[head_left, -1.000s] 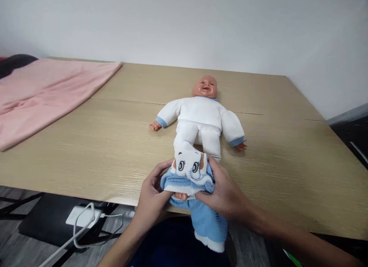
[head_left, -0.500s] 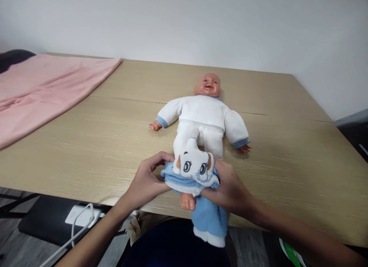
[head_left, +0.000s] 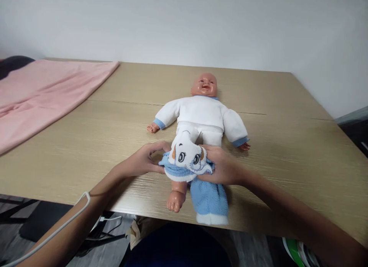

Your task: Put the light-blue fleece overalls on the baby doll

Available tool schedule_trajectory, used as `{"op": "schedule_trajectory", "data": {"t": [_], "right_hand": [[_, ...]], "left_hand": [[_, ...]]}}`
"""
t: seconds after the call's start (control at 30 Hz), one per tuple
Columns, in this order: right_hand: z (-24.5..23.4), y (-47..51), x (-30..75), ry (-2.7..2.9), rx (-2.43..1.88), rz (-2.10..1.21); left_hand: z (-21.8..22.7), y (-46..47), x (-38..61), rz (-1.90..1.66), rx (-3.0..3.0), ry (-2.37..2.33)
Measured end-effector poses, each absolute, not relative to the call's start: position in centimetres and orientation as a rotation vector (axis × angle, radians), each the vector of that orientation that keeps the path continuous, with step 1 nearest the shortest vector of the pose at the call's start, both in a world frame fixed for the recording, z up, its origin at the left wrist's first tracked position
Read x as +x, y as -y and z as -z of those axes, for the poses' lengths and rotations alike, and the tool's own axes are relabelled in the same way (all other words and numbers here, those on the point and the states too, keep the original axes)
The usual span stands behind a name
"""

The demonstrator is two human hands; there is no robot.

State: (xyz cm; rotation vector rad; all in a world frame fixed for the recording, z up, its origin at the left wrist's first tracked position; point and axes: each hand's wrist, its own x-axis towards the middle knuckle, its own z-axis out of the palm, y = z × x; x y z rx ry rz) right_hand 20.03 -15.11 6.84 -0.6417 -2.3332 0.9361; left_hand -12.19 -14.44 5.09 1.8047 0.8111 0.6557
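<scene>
A baby doll (head_left: 200,113) in a white top with blue cuffs lies on its back, head away from me. Bunched around one of its legs are blue fleece pants (head_left: 209,200) with white hems and an embroidered animal face. My left hand (head_left: 149,158) grips the bunched cloth at its left side, thumb and fingers pinched on the edge. On the other side, my right hand (head_left: 222,164) is closed on the same cloth. The doll's bare foot (head_left: 176,200) sticks out below the left part. The other pant leg lies flat toward the table edge, and its foot is hidden.
The wooden table (head_left: 123,121) carries a pink cloth (head_left: 48,94) at the left, with a dark object (head_left: 15,66) behind it. A white wall stands at the back. A white cable (head_left: 57,230) crosses my left forearm. A green object (head_left: 294,249) sits below the table's right front.
Both hands have drawn the bunched pants up the doll's leg, away from me. More of the bare foot and ankle now shows below the hem, and the hanging pant leg has risen onto the table.
</scene>
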Motion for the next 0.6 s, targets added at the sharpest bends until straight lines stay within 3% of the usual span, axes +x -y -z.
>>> {"op": "schedule_trajectory", "data": {"t": [0.23,0.47,0.6], "right_hand": [[-8.2,15.0,23.1,2.453,-0.496,-0.850],[-8.0,15.9,24.0,2.143,-0.585,-1.309],[-7.6,16.8,23.9,1.859,-0.522,-1.556]], "left_hand": [[-5.2,14.5,-13.5,-0.544,1.781,-0.741],[-4.8,13.7,-13.7,-0.771,1.867,-0.714],[-7.7,12.4,-10.7,-0.914,1.983,-0.645]]}}
